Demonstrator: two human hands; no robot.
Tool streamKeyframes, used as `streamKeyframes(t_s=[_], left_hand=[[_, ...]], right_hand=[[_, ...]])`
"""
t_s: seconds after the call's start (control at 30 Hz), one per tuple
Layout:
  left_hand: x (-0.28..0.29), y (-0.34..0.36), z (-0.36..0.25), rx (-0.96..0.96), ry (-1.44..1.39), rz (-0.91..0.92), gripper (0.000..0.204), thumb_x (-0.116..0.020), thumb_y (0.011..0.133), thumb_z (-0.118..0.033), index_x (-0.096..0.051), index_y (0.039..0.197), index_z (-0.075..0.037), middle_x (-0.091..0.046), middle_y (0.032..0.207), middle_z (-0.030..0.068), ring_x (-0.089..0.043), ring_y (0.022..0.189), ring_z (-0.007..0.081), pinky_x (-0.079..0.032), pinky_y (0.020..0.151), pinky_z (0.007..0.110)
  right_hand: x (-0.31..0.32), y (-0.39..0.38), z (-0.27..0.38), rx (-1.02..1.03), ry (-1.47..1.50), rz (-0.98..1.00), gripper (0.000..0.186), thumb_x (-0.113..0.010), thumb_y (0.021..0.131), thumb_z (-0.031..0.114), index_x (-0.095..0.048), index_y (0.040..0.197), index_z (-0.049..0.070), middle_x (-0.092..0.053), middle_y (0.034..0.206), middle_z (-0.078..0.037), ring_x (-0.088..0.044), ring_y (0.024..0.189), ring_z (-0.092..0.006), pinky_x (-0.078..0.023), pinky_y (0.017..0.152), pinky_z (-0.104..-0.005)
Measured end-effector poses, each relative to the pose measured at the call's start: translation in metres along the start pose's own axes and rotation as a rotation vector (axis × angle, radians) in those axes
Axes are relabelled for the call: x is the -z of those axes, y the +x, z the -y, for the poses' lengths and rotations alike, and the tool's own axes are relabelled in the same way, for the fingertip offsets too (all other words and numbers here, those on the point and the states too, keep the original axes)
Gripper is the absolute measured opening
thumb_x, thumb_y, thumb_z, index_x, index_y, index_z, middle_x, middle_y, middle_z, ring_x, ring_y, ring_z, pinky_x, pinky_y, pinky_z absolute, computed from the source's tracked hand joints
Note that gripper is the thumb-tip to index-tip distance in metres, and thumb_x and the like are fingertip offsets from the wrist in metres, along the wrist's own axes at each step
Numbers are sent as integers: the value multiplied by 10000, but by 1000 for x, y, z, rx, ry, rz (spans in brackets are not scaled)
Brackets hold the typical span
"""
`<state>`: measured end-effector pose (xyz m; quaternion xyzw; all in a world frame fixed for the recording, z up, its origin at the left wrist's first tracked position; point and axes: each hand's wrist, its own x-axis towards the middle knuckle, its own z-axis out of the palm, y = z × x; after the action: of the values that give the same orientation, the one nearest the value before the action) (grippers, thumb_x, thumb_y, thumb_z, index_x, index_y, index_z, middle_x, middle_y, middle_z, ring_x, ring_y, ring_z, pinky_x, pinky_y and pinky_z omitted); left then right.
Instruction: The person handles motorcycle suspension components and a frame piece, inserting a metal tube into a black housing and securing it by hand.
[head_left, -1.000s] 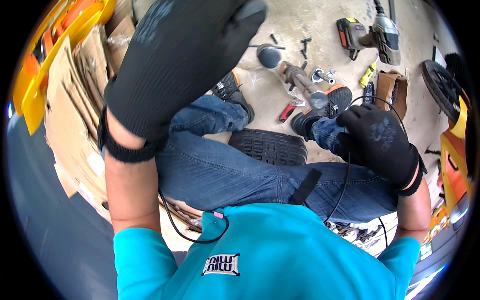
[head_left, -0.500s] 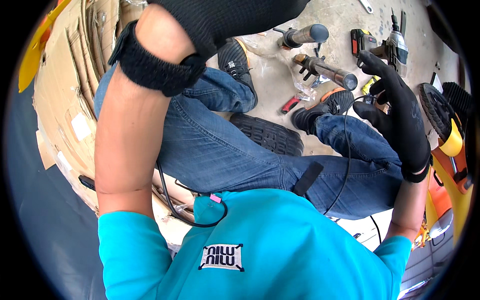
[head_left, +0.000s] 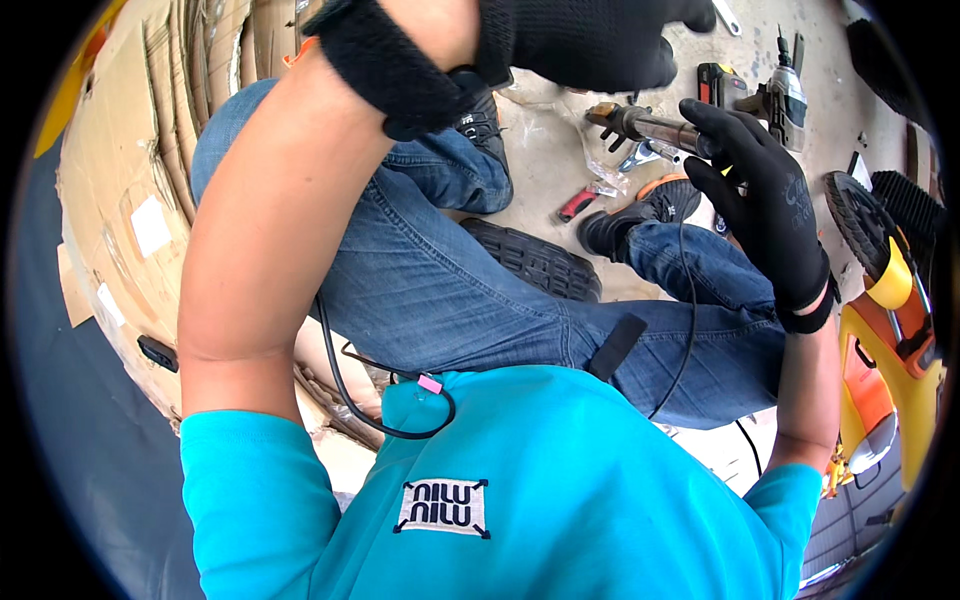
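My left hand (head_left: 590, 45), in a black glove, reaches across the top edge with its fingers partly cut off and turned away. What it holds, if anything, is hidden. My right hand (head_left: 765, 190), also black-gloved, has its thumb and fingers spread. Between them shows the end of a shiny metal tube (head_left: 668, 130) with a dark clamp-like fitting. Whether the glove touches the tube I cannot tell. Above the right hand, a cordless power driver (head_left: 786, 100) lies on the floor beside a red and black battery (head_left: 714, 84).
A red-handled tool (head_left: 577, 205) lies by my shoe (head_left: 665, 200). Between my legs is a black treaded tyre (head_left: 530, 258). Stacked cardboard (head_left: 150, 190) fills the left side. Yellow and orange machine parts (head_left: 890, 350) and a black wheel (head_left: 858, 222) stand at the right.
My left hand has come down and rightward into view, covering where a second metal tube showed. My right hand has moved left and slightly down, bringing its fingers around the tube's end.
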<state>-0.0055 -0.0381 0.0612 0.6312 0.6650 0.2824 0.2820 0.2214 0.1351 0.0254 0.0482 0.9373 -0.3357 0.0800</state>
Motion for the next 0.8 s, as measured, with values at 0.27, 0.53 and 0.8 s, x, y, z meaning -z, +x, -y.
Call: streamKeyframes(t_s=[0.27, 0.53, 0.8], left_hand=[[-48, 32, 34, -119, 255, 36, 162, -597, 853, -61, -700, 969, -15, -708, 925, 215, -698, 912, 387, -556, 822, 453], [-55, 34, 42, -219, 241, -160, 120, -621, 843, -76, -701, 918, -29, -705, 890, 209, -694, 889, 383, -547, 802, 462], [-52, 34, 35, -172, 217, -105, 119, -637, 838, -96, -693, 909, -19, -705, 886, 212, -695, 889, 383, -545, 810, 463]], right_hand=[[-13, 3, -13, 67, -5, -29, 385, -732, 904, 67, -629, 1275, 63, -684, 1030, -142, -693, 839, -238, -559, 736, -344], [-12, 5, -17, 21, -15, -9, 357, -735, 916, 100, -629, 1255, 60, -699, 1022, -145, -703, 848, -253, -568, 754, -347], [-18, 3, -26, 101, -43, -51, 381, -736, 927, 131, -624, 1285, 65, -700, 1032, -156, -710, 848, -249, -581, 758, -351]])
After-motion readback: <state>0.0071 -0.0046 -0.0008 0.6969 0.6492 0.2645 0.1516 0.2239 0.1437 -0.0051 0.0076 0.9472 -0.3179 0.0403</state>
